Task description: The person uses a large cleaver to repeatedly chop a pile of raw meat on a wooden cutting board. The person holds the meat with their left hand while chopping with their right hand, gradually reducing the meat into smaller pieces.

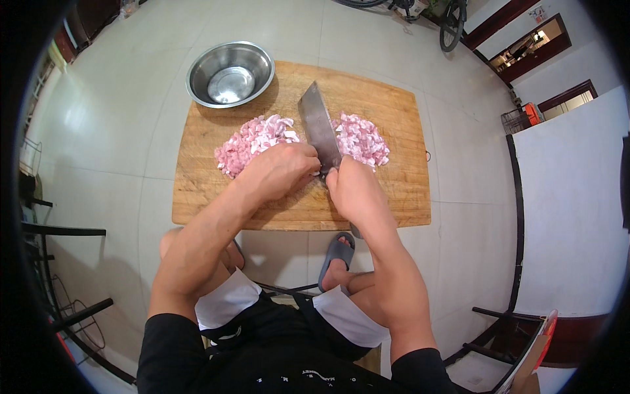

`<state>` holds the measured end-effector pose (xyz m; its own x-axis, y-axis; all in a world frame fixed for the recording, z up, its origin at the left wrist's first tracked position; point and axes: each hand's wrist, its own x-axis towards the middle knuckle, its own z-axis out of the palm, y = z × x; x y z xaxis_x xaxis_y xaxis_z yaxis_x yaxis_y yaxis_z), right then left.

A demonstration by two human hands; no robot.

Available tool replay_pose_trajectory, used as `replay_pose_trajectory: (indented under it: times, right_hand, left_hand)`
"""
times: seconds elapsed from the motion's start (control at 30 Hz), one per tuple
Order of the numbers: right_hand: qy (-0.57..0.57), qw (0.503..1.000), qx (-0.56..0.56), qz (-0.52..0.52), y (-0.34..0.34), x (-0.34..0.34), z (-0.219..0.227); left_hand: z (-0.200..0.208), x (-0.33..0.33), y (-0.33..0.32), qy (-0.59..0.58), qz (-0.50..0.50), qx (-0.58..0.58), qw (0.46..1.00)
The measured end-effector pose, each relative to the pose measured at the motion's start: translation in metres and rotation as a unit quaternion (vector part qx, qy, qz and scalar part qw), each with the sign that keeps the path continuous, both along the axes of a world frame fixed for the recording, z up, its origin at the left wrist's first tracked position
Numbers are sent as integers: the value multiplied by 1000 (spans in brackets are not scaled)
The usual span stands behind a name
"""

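Cleaver (319, 125): broad steel blade, edge down on the board between two heaps of meat, tip pointing away toward the bowl; handle end hidden under the hands.
Right hand (354, 187): closed around the cleaver's handle, knuckles up.
Left hand (282, 167): curled shut at the heel of the blade, touching it — resting partly on the left heap.
Left heap (252, 141): pink diced meat, small cubes, just left of the blade.
Right heap (361, 138): same diced meat, just right of the blade, touching its flat.
Cutting board (400, 190): large, wooden, rectangular, lying on the pale tiled floor (118, 131).
Bowl (230, 73): round stainless steel, sitting on the board's far left corner — nothing in it but bare metal.
Sandal (336, 256): grey, on a foot just below the board's near edge.
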<state>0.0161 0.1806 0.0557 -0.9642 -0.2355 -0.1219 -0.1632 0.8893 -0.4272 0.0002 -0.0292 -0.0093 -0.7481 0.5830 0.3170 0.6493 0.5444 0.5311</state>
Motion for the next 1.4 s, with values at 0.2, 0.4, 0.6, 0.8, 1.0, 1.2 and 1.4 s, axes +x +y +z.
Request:
replay_pose_trajectory:
  times: [0.2,0.4,0.6,0.8,1.0,1.2,1.4]
  right_hand:
    - [-176,954,-215,-113,22,-27,-11]
    - [-192,939,-249,-138,48,-29,-8]
    - [-139,969,-184,-90,49,9,30]
    - [-85,994,-60,-38,42,51,44]
    - [-100,994,-42,-33,35,57,46]
    - [-101,994,-35,-34,35,57,37]
    - [-84,996,-9,7,27,57,32]
  left_hand:
    - [5,11,3,28,4,-3,1000]
    - [-3,6,2,122,50,-15,991]
    - [7,5,3,150,88,-1,985]
    - [-2,11,0,40,84,23,995]
    - [1,17,9,32,137,10,990]
    - [-3,18,15,71,158,10,985]
    - [-6,16,18,52,171,-24,984]
